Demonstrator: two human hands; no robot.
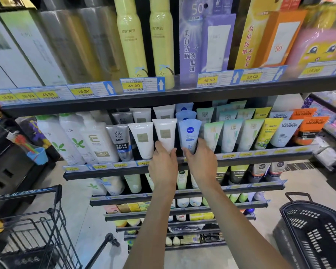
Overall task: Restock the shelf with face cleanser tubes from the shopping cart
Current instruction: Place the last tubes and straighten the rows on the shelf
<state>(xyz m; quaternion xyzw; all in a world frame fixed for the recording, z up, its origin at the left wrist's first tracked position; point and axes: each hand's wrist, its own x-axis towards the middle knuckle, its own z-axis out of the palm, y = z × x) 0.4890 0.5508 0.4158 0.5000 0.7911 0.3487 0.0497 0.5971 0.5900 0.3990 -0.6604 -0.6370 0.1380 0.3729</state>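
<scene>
While my left grip [164,158] holds the white tube [166,135] and my right [199,157] the Nivea tube [189,134], I should seat both upright, labels forward, on the shelf [260,159].

Both forearms and hands [179,164] bare, no sleeves showing.

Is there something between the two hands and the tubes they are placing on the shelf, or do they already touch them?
Nothing visible stands between. The left hand already grips the base of the white tube, and the right hand grips the blue Nivea tube. Both tubes stand in the front row behind the shelf rail.
</scene>
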